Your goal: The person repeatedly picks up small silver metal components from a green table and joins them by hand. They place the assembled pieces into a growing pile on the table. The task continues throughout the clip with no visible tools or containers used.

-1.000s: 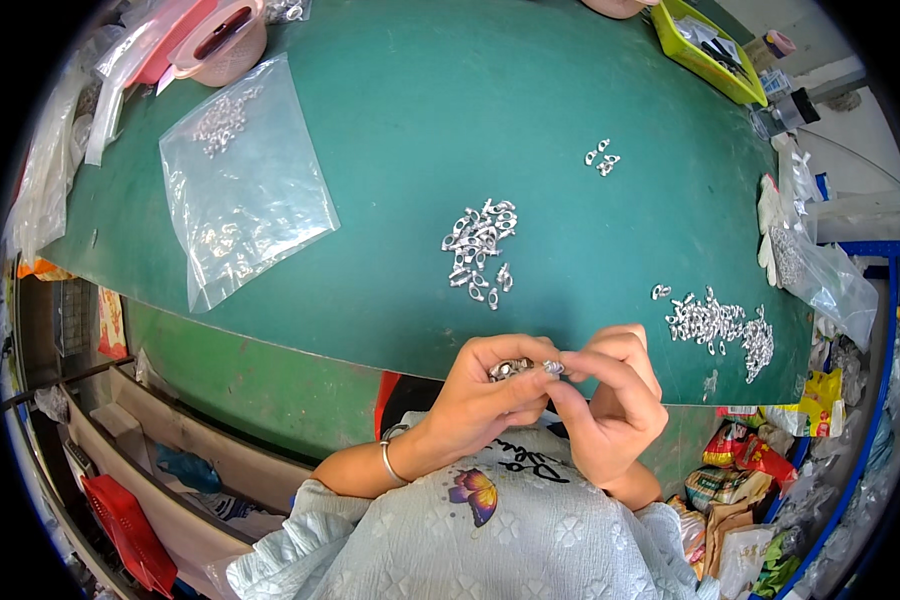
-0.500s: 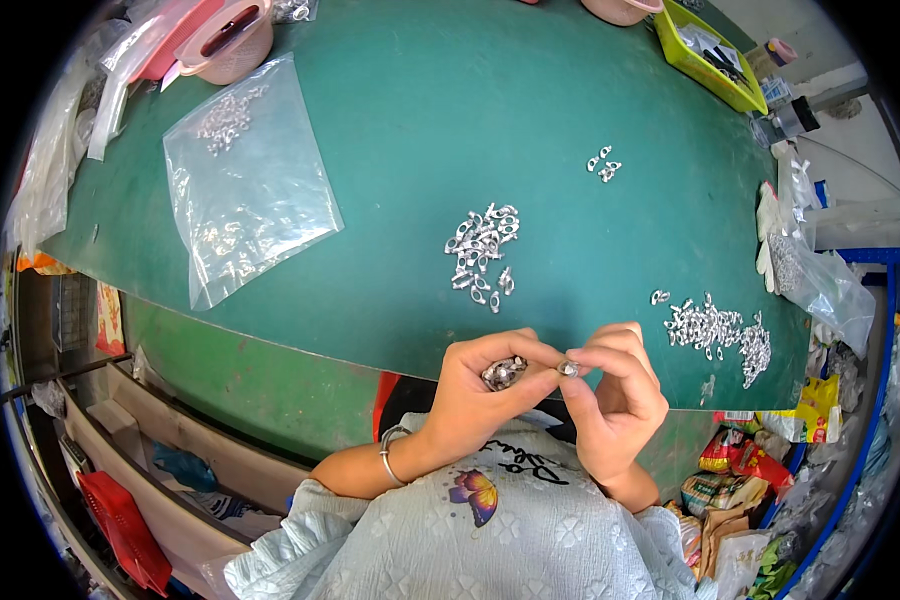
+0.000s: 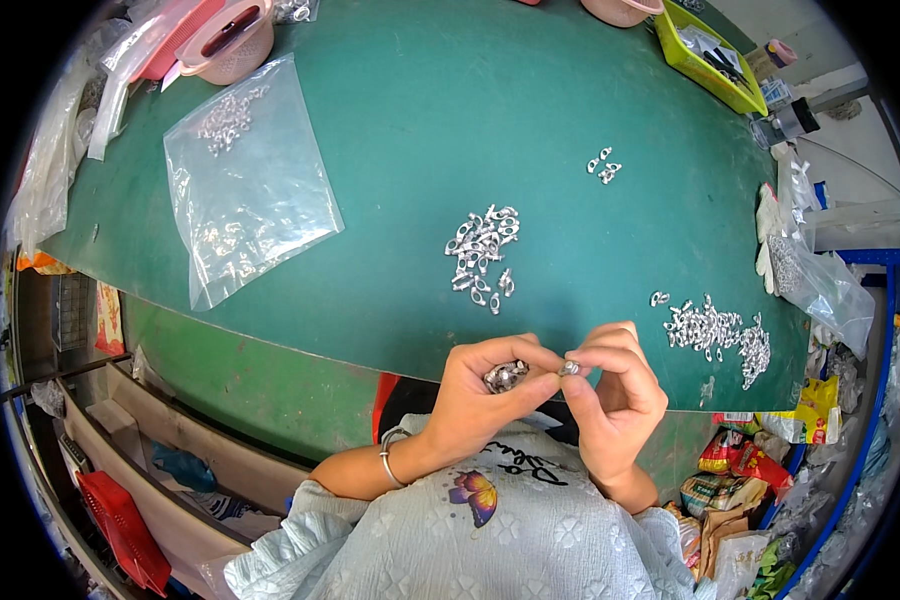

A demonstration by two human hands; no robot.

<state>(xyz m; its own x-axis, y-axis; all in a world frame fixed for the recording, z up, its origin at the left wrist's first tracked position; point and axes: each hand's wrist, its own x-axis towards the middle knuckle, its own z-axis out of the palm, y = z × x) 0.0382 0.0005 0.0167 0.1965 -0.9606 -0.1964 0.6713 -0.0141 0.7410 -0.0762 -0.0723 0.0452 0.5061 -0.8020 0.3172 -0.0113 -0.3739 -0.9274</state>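
Over the table's near edge my left hand (image 3: 485,390) is curled round several small silver clasps (image 3: 506,376), shaped like lobster clasps. Its thumb and forefinger reach toward a single silver clasp (image 3: 569,368), which my right hand (image 3: 615,395) pinches from the other side. My fingertips cover part of that piece. Just beyond my hands lies a loose pile of like clasps (image 3: 482,245) on the green tabletop (image 3: 400,130). A denser heap of clasps (image 3: 708,327) sits to the right, and a few clasps (image 3: 604,166) lie farther back.
A clear plastic bag (image 3: 255,215) with small silver pieces inside lies at the left. Pink basket (image 3: 240,50) stands at the far left, yellow-green tray (image 3: 710,60) with tools at the far right. White gloves (image 3: 767,240) and another plastic bag (image 3: 830,290) hang over the right edge.
The clasp between my fingertips has turned slightly, and the clasps in my left hand have shifted a little. Both hands stay in nearly the same place; the piles are unchanged.
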